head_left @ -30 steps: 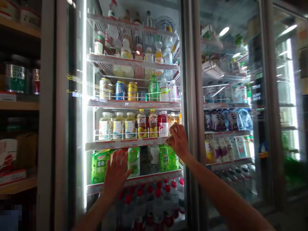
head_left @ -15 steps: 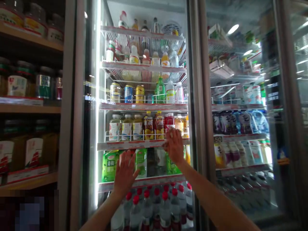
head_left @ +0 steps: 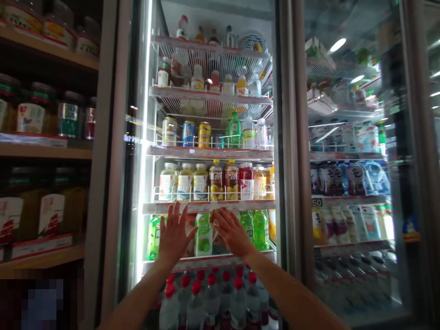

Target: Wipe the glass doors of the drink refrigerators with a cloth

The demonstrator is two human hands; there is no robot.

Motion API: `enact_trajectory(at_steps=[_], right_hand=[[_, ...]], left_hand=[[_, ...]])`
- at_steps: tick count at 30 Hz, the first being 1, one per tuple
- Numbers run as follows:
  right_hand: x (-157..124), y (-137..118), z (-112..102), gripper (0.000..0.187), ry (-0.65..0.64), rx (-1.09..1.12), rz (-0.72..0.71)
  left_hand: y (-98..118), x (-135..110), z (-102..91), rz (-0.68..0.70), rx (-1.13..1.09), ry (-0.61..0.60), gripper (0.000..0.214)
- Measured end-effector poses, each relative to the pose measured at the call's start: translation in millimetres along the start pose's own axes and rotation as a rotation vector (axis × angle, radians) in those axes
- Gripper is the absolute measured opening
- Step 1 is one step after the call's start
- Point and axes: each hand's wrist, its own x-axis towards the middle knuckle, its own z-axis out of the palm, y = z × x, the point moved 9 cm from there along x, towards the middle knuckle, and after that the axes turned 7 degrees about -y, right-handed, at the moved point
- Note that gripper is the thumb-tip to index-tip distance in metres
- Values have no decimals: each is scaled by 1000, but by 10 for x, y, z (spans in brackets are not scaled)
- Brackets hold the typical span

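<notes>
My left hand (head_left: 175, 236) is raised with fingers spread, palm toward the glass door (head_left: 208, 188) of a lit drinks fridge. It holds nothing. To its right, my right hand (head_left: 233, 231) presses what looks like a crumpled brownish cloth (head_left: 216, 222) against the glass, at the height of the lower shelf. Fingers cover most of the cloth, so its full shape is hidden. Behind the glass, between the hands, stands a green bottle (head_left: 204, 236). Juice and tea bottles (head_left: 216, 181) line the shelf above.
A vertical metal frame (head_left: 297, 174) parts this door from another stocked fridge door (head_left: 347, 178) at right. Wooden shelves (head_left: 44, 149) with jars and bottles stand at left. Red-capped bottles (head_left: 195, 302) fill the fridge bottom, behind my forearms.
My right hand has moved left and down across the glass with the cloth, nearer my left hand. The left hand has risen slightly with fingers spread wider. The view has shifted slightly.
</notes>
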Motion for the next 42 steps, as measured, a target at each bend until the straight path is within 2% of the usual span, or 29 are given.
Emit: enact_trajectory(at_steps=[1, 2, 3, 6, 8, 9, 11, 14, 15, 16, 18, 21, 23, 25, 27, 29, 30, 31, 34, 36, 38, 42], right_hand=[[-21, 13, 8, 45, -28, -9, -23], [-40, 147, -37, 45, -20, -25, 18], [-56, 384, -123, 44, 17, -45, 114], [-165, 1253, -510, 42, 261, -102, 521], [-217, 1529, -654, 43, 392, -108, 675], [-210, 1527, -666, 43, 422, -106, 693], [-120, 1275, -573, 43, 380, -82, 591], [-2, 645, -291, 45, 153, -19, 229], [-17, 514, -221, 48, 79, -5, 127], [-52, 488, -194, 50, 37, -1, 80], [-135, 759, -294, 50, 83, -26, 184], [-258, 1308, -566, 47, 308, -83, 490], [-243, 1323, -603, 46, 381, -95, 542], [-130, 1027, -477, 47, 318, -72, 421], [-41, 595, -273, 50, 167, -41, 190], [-61, 361, -130, 51, 30, -29, 31], [-94, 400, -132, 50, 12, -33, 31], [-129, 545, -191, 49, 38, -41, 91], [-282, 1209, -527, 48, 270, -67, 467], [-340, 1374, -621, 49, 364, -69, 616], [-255, 1165, -507, 50, 302, -37, 551], [-112, 294, -64, 54, 11, 28, 114]], left_hand=[[4, -8, 0, -1, 9, 2, 65], [5, -13, 3, -2, 17, 1, 64], [6, -15, 11, -3, 23, -6, 64], [0, -13, 33, -8, 28, -18, 65], [-2, -11, 39, -6, 27, -15, 66], [-1, -11, 37, -3, 25, -10, 66], [-1, -11, 26, 0, 22, 1, 66], [7, -10, 9, 11, 23, 3, 65], [4, -10, 7, 9, 24, 2, 65], [0, -10, 10, 7, 25, 0, 65], [-13, -12, 28, 3, 28, -4, 65], [-24, -18, 63, 4, 35, -2, 66], [-26, -18, 81, 8, 34, -8, 65], [-32, -15, 87, 4, 25, -19, 65], [-42, -12, 80, -4, 11, -23, 65], [-44, -12, 62, -3, -5, -12, 65], [-39, -12, 59, 3, -13, -9, 65], [-35, -12, 58, 6, -21, -6, 65], [-30, -12, 56, -8, -38, -10, 65], [-20, -9, 48, -20, -44, -24, 64], [-9, -4, 37, -28, -46, -43, 64], [-8, 0, 29, -33, -40, -72, 64]])
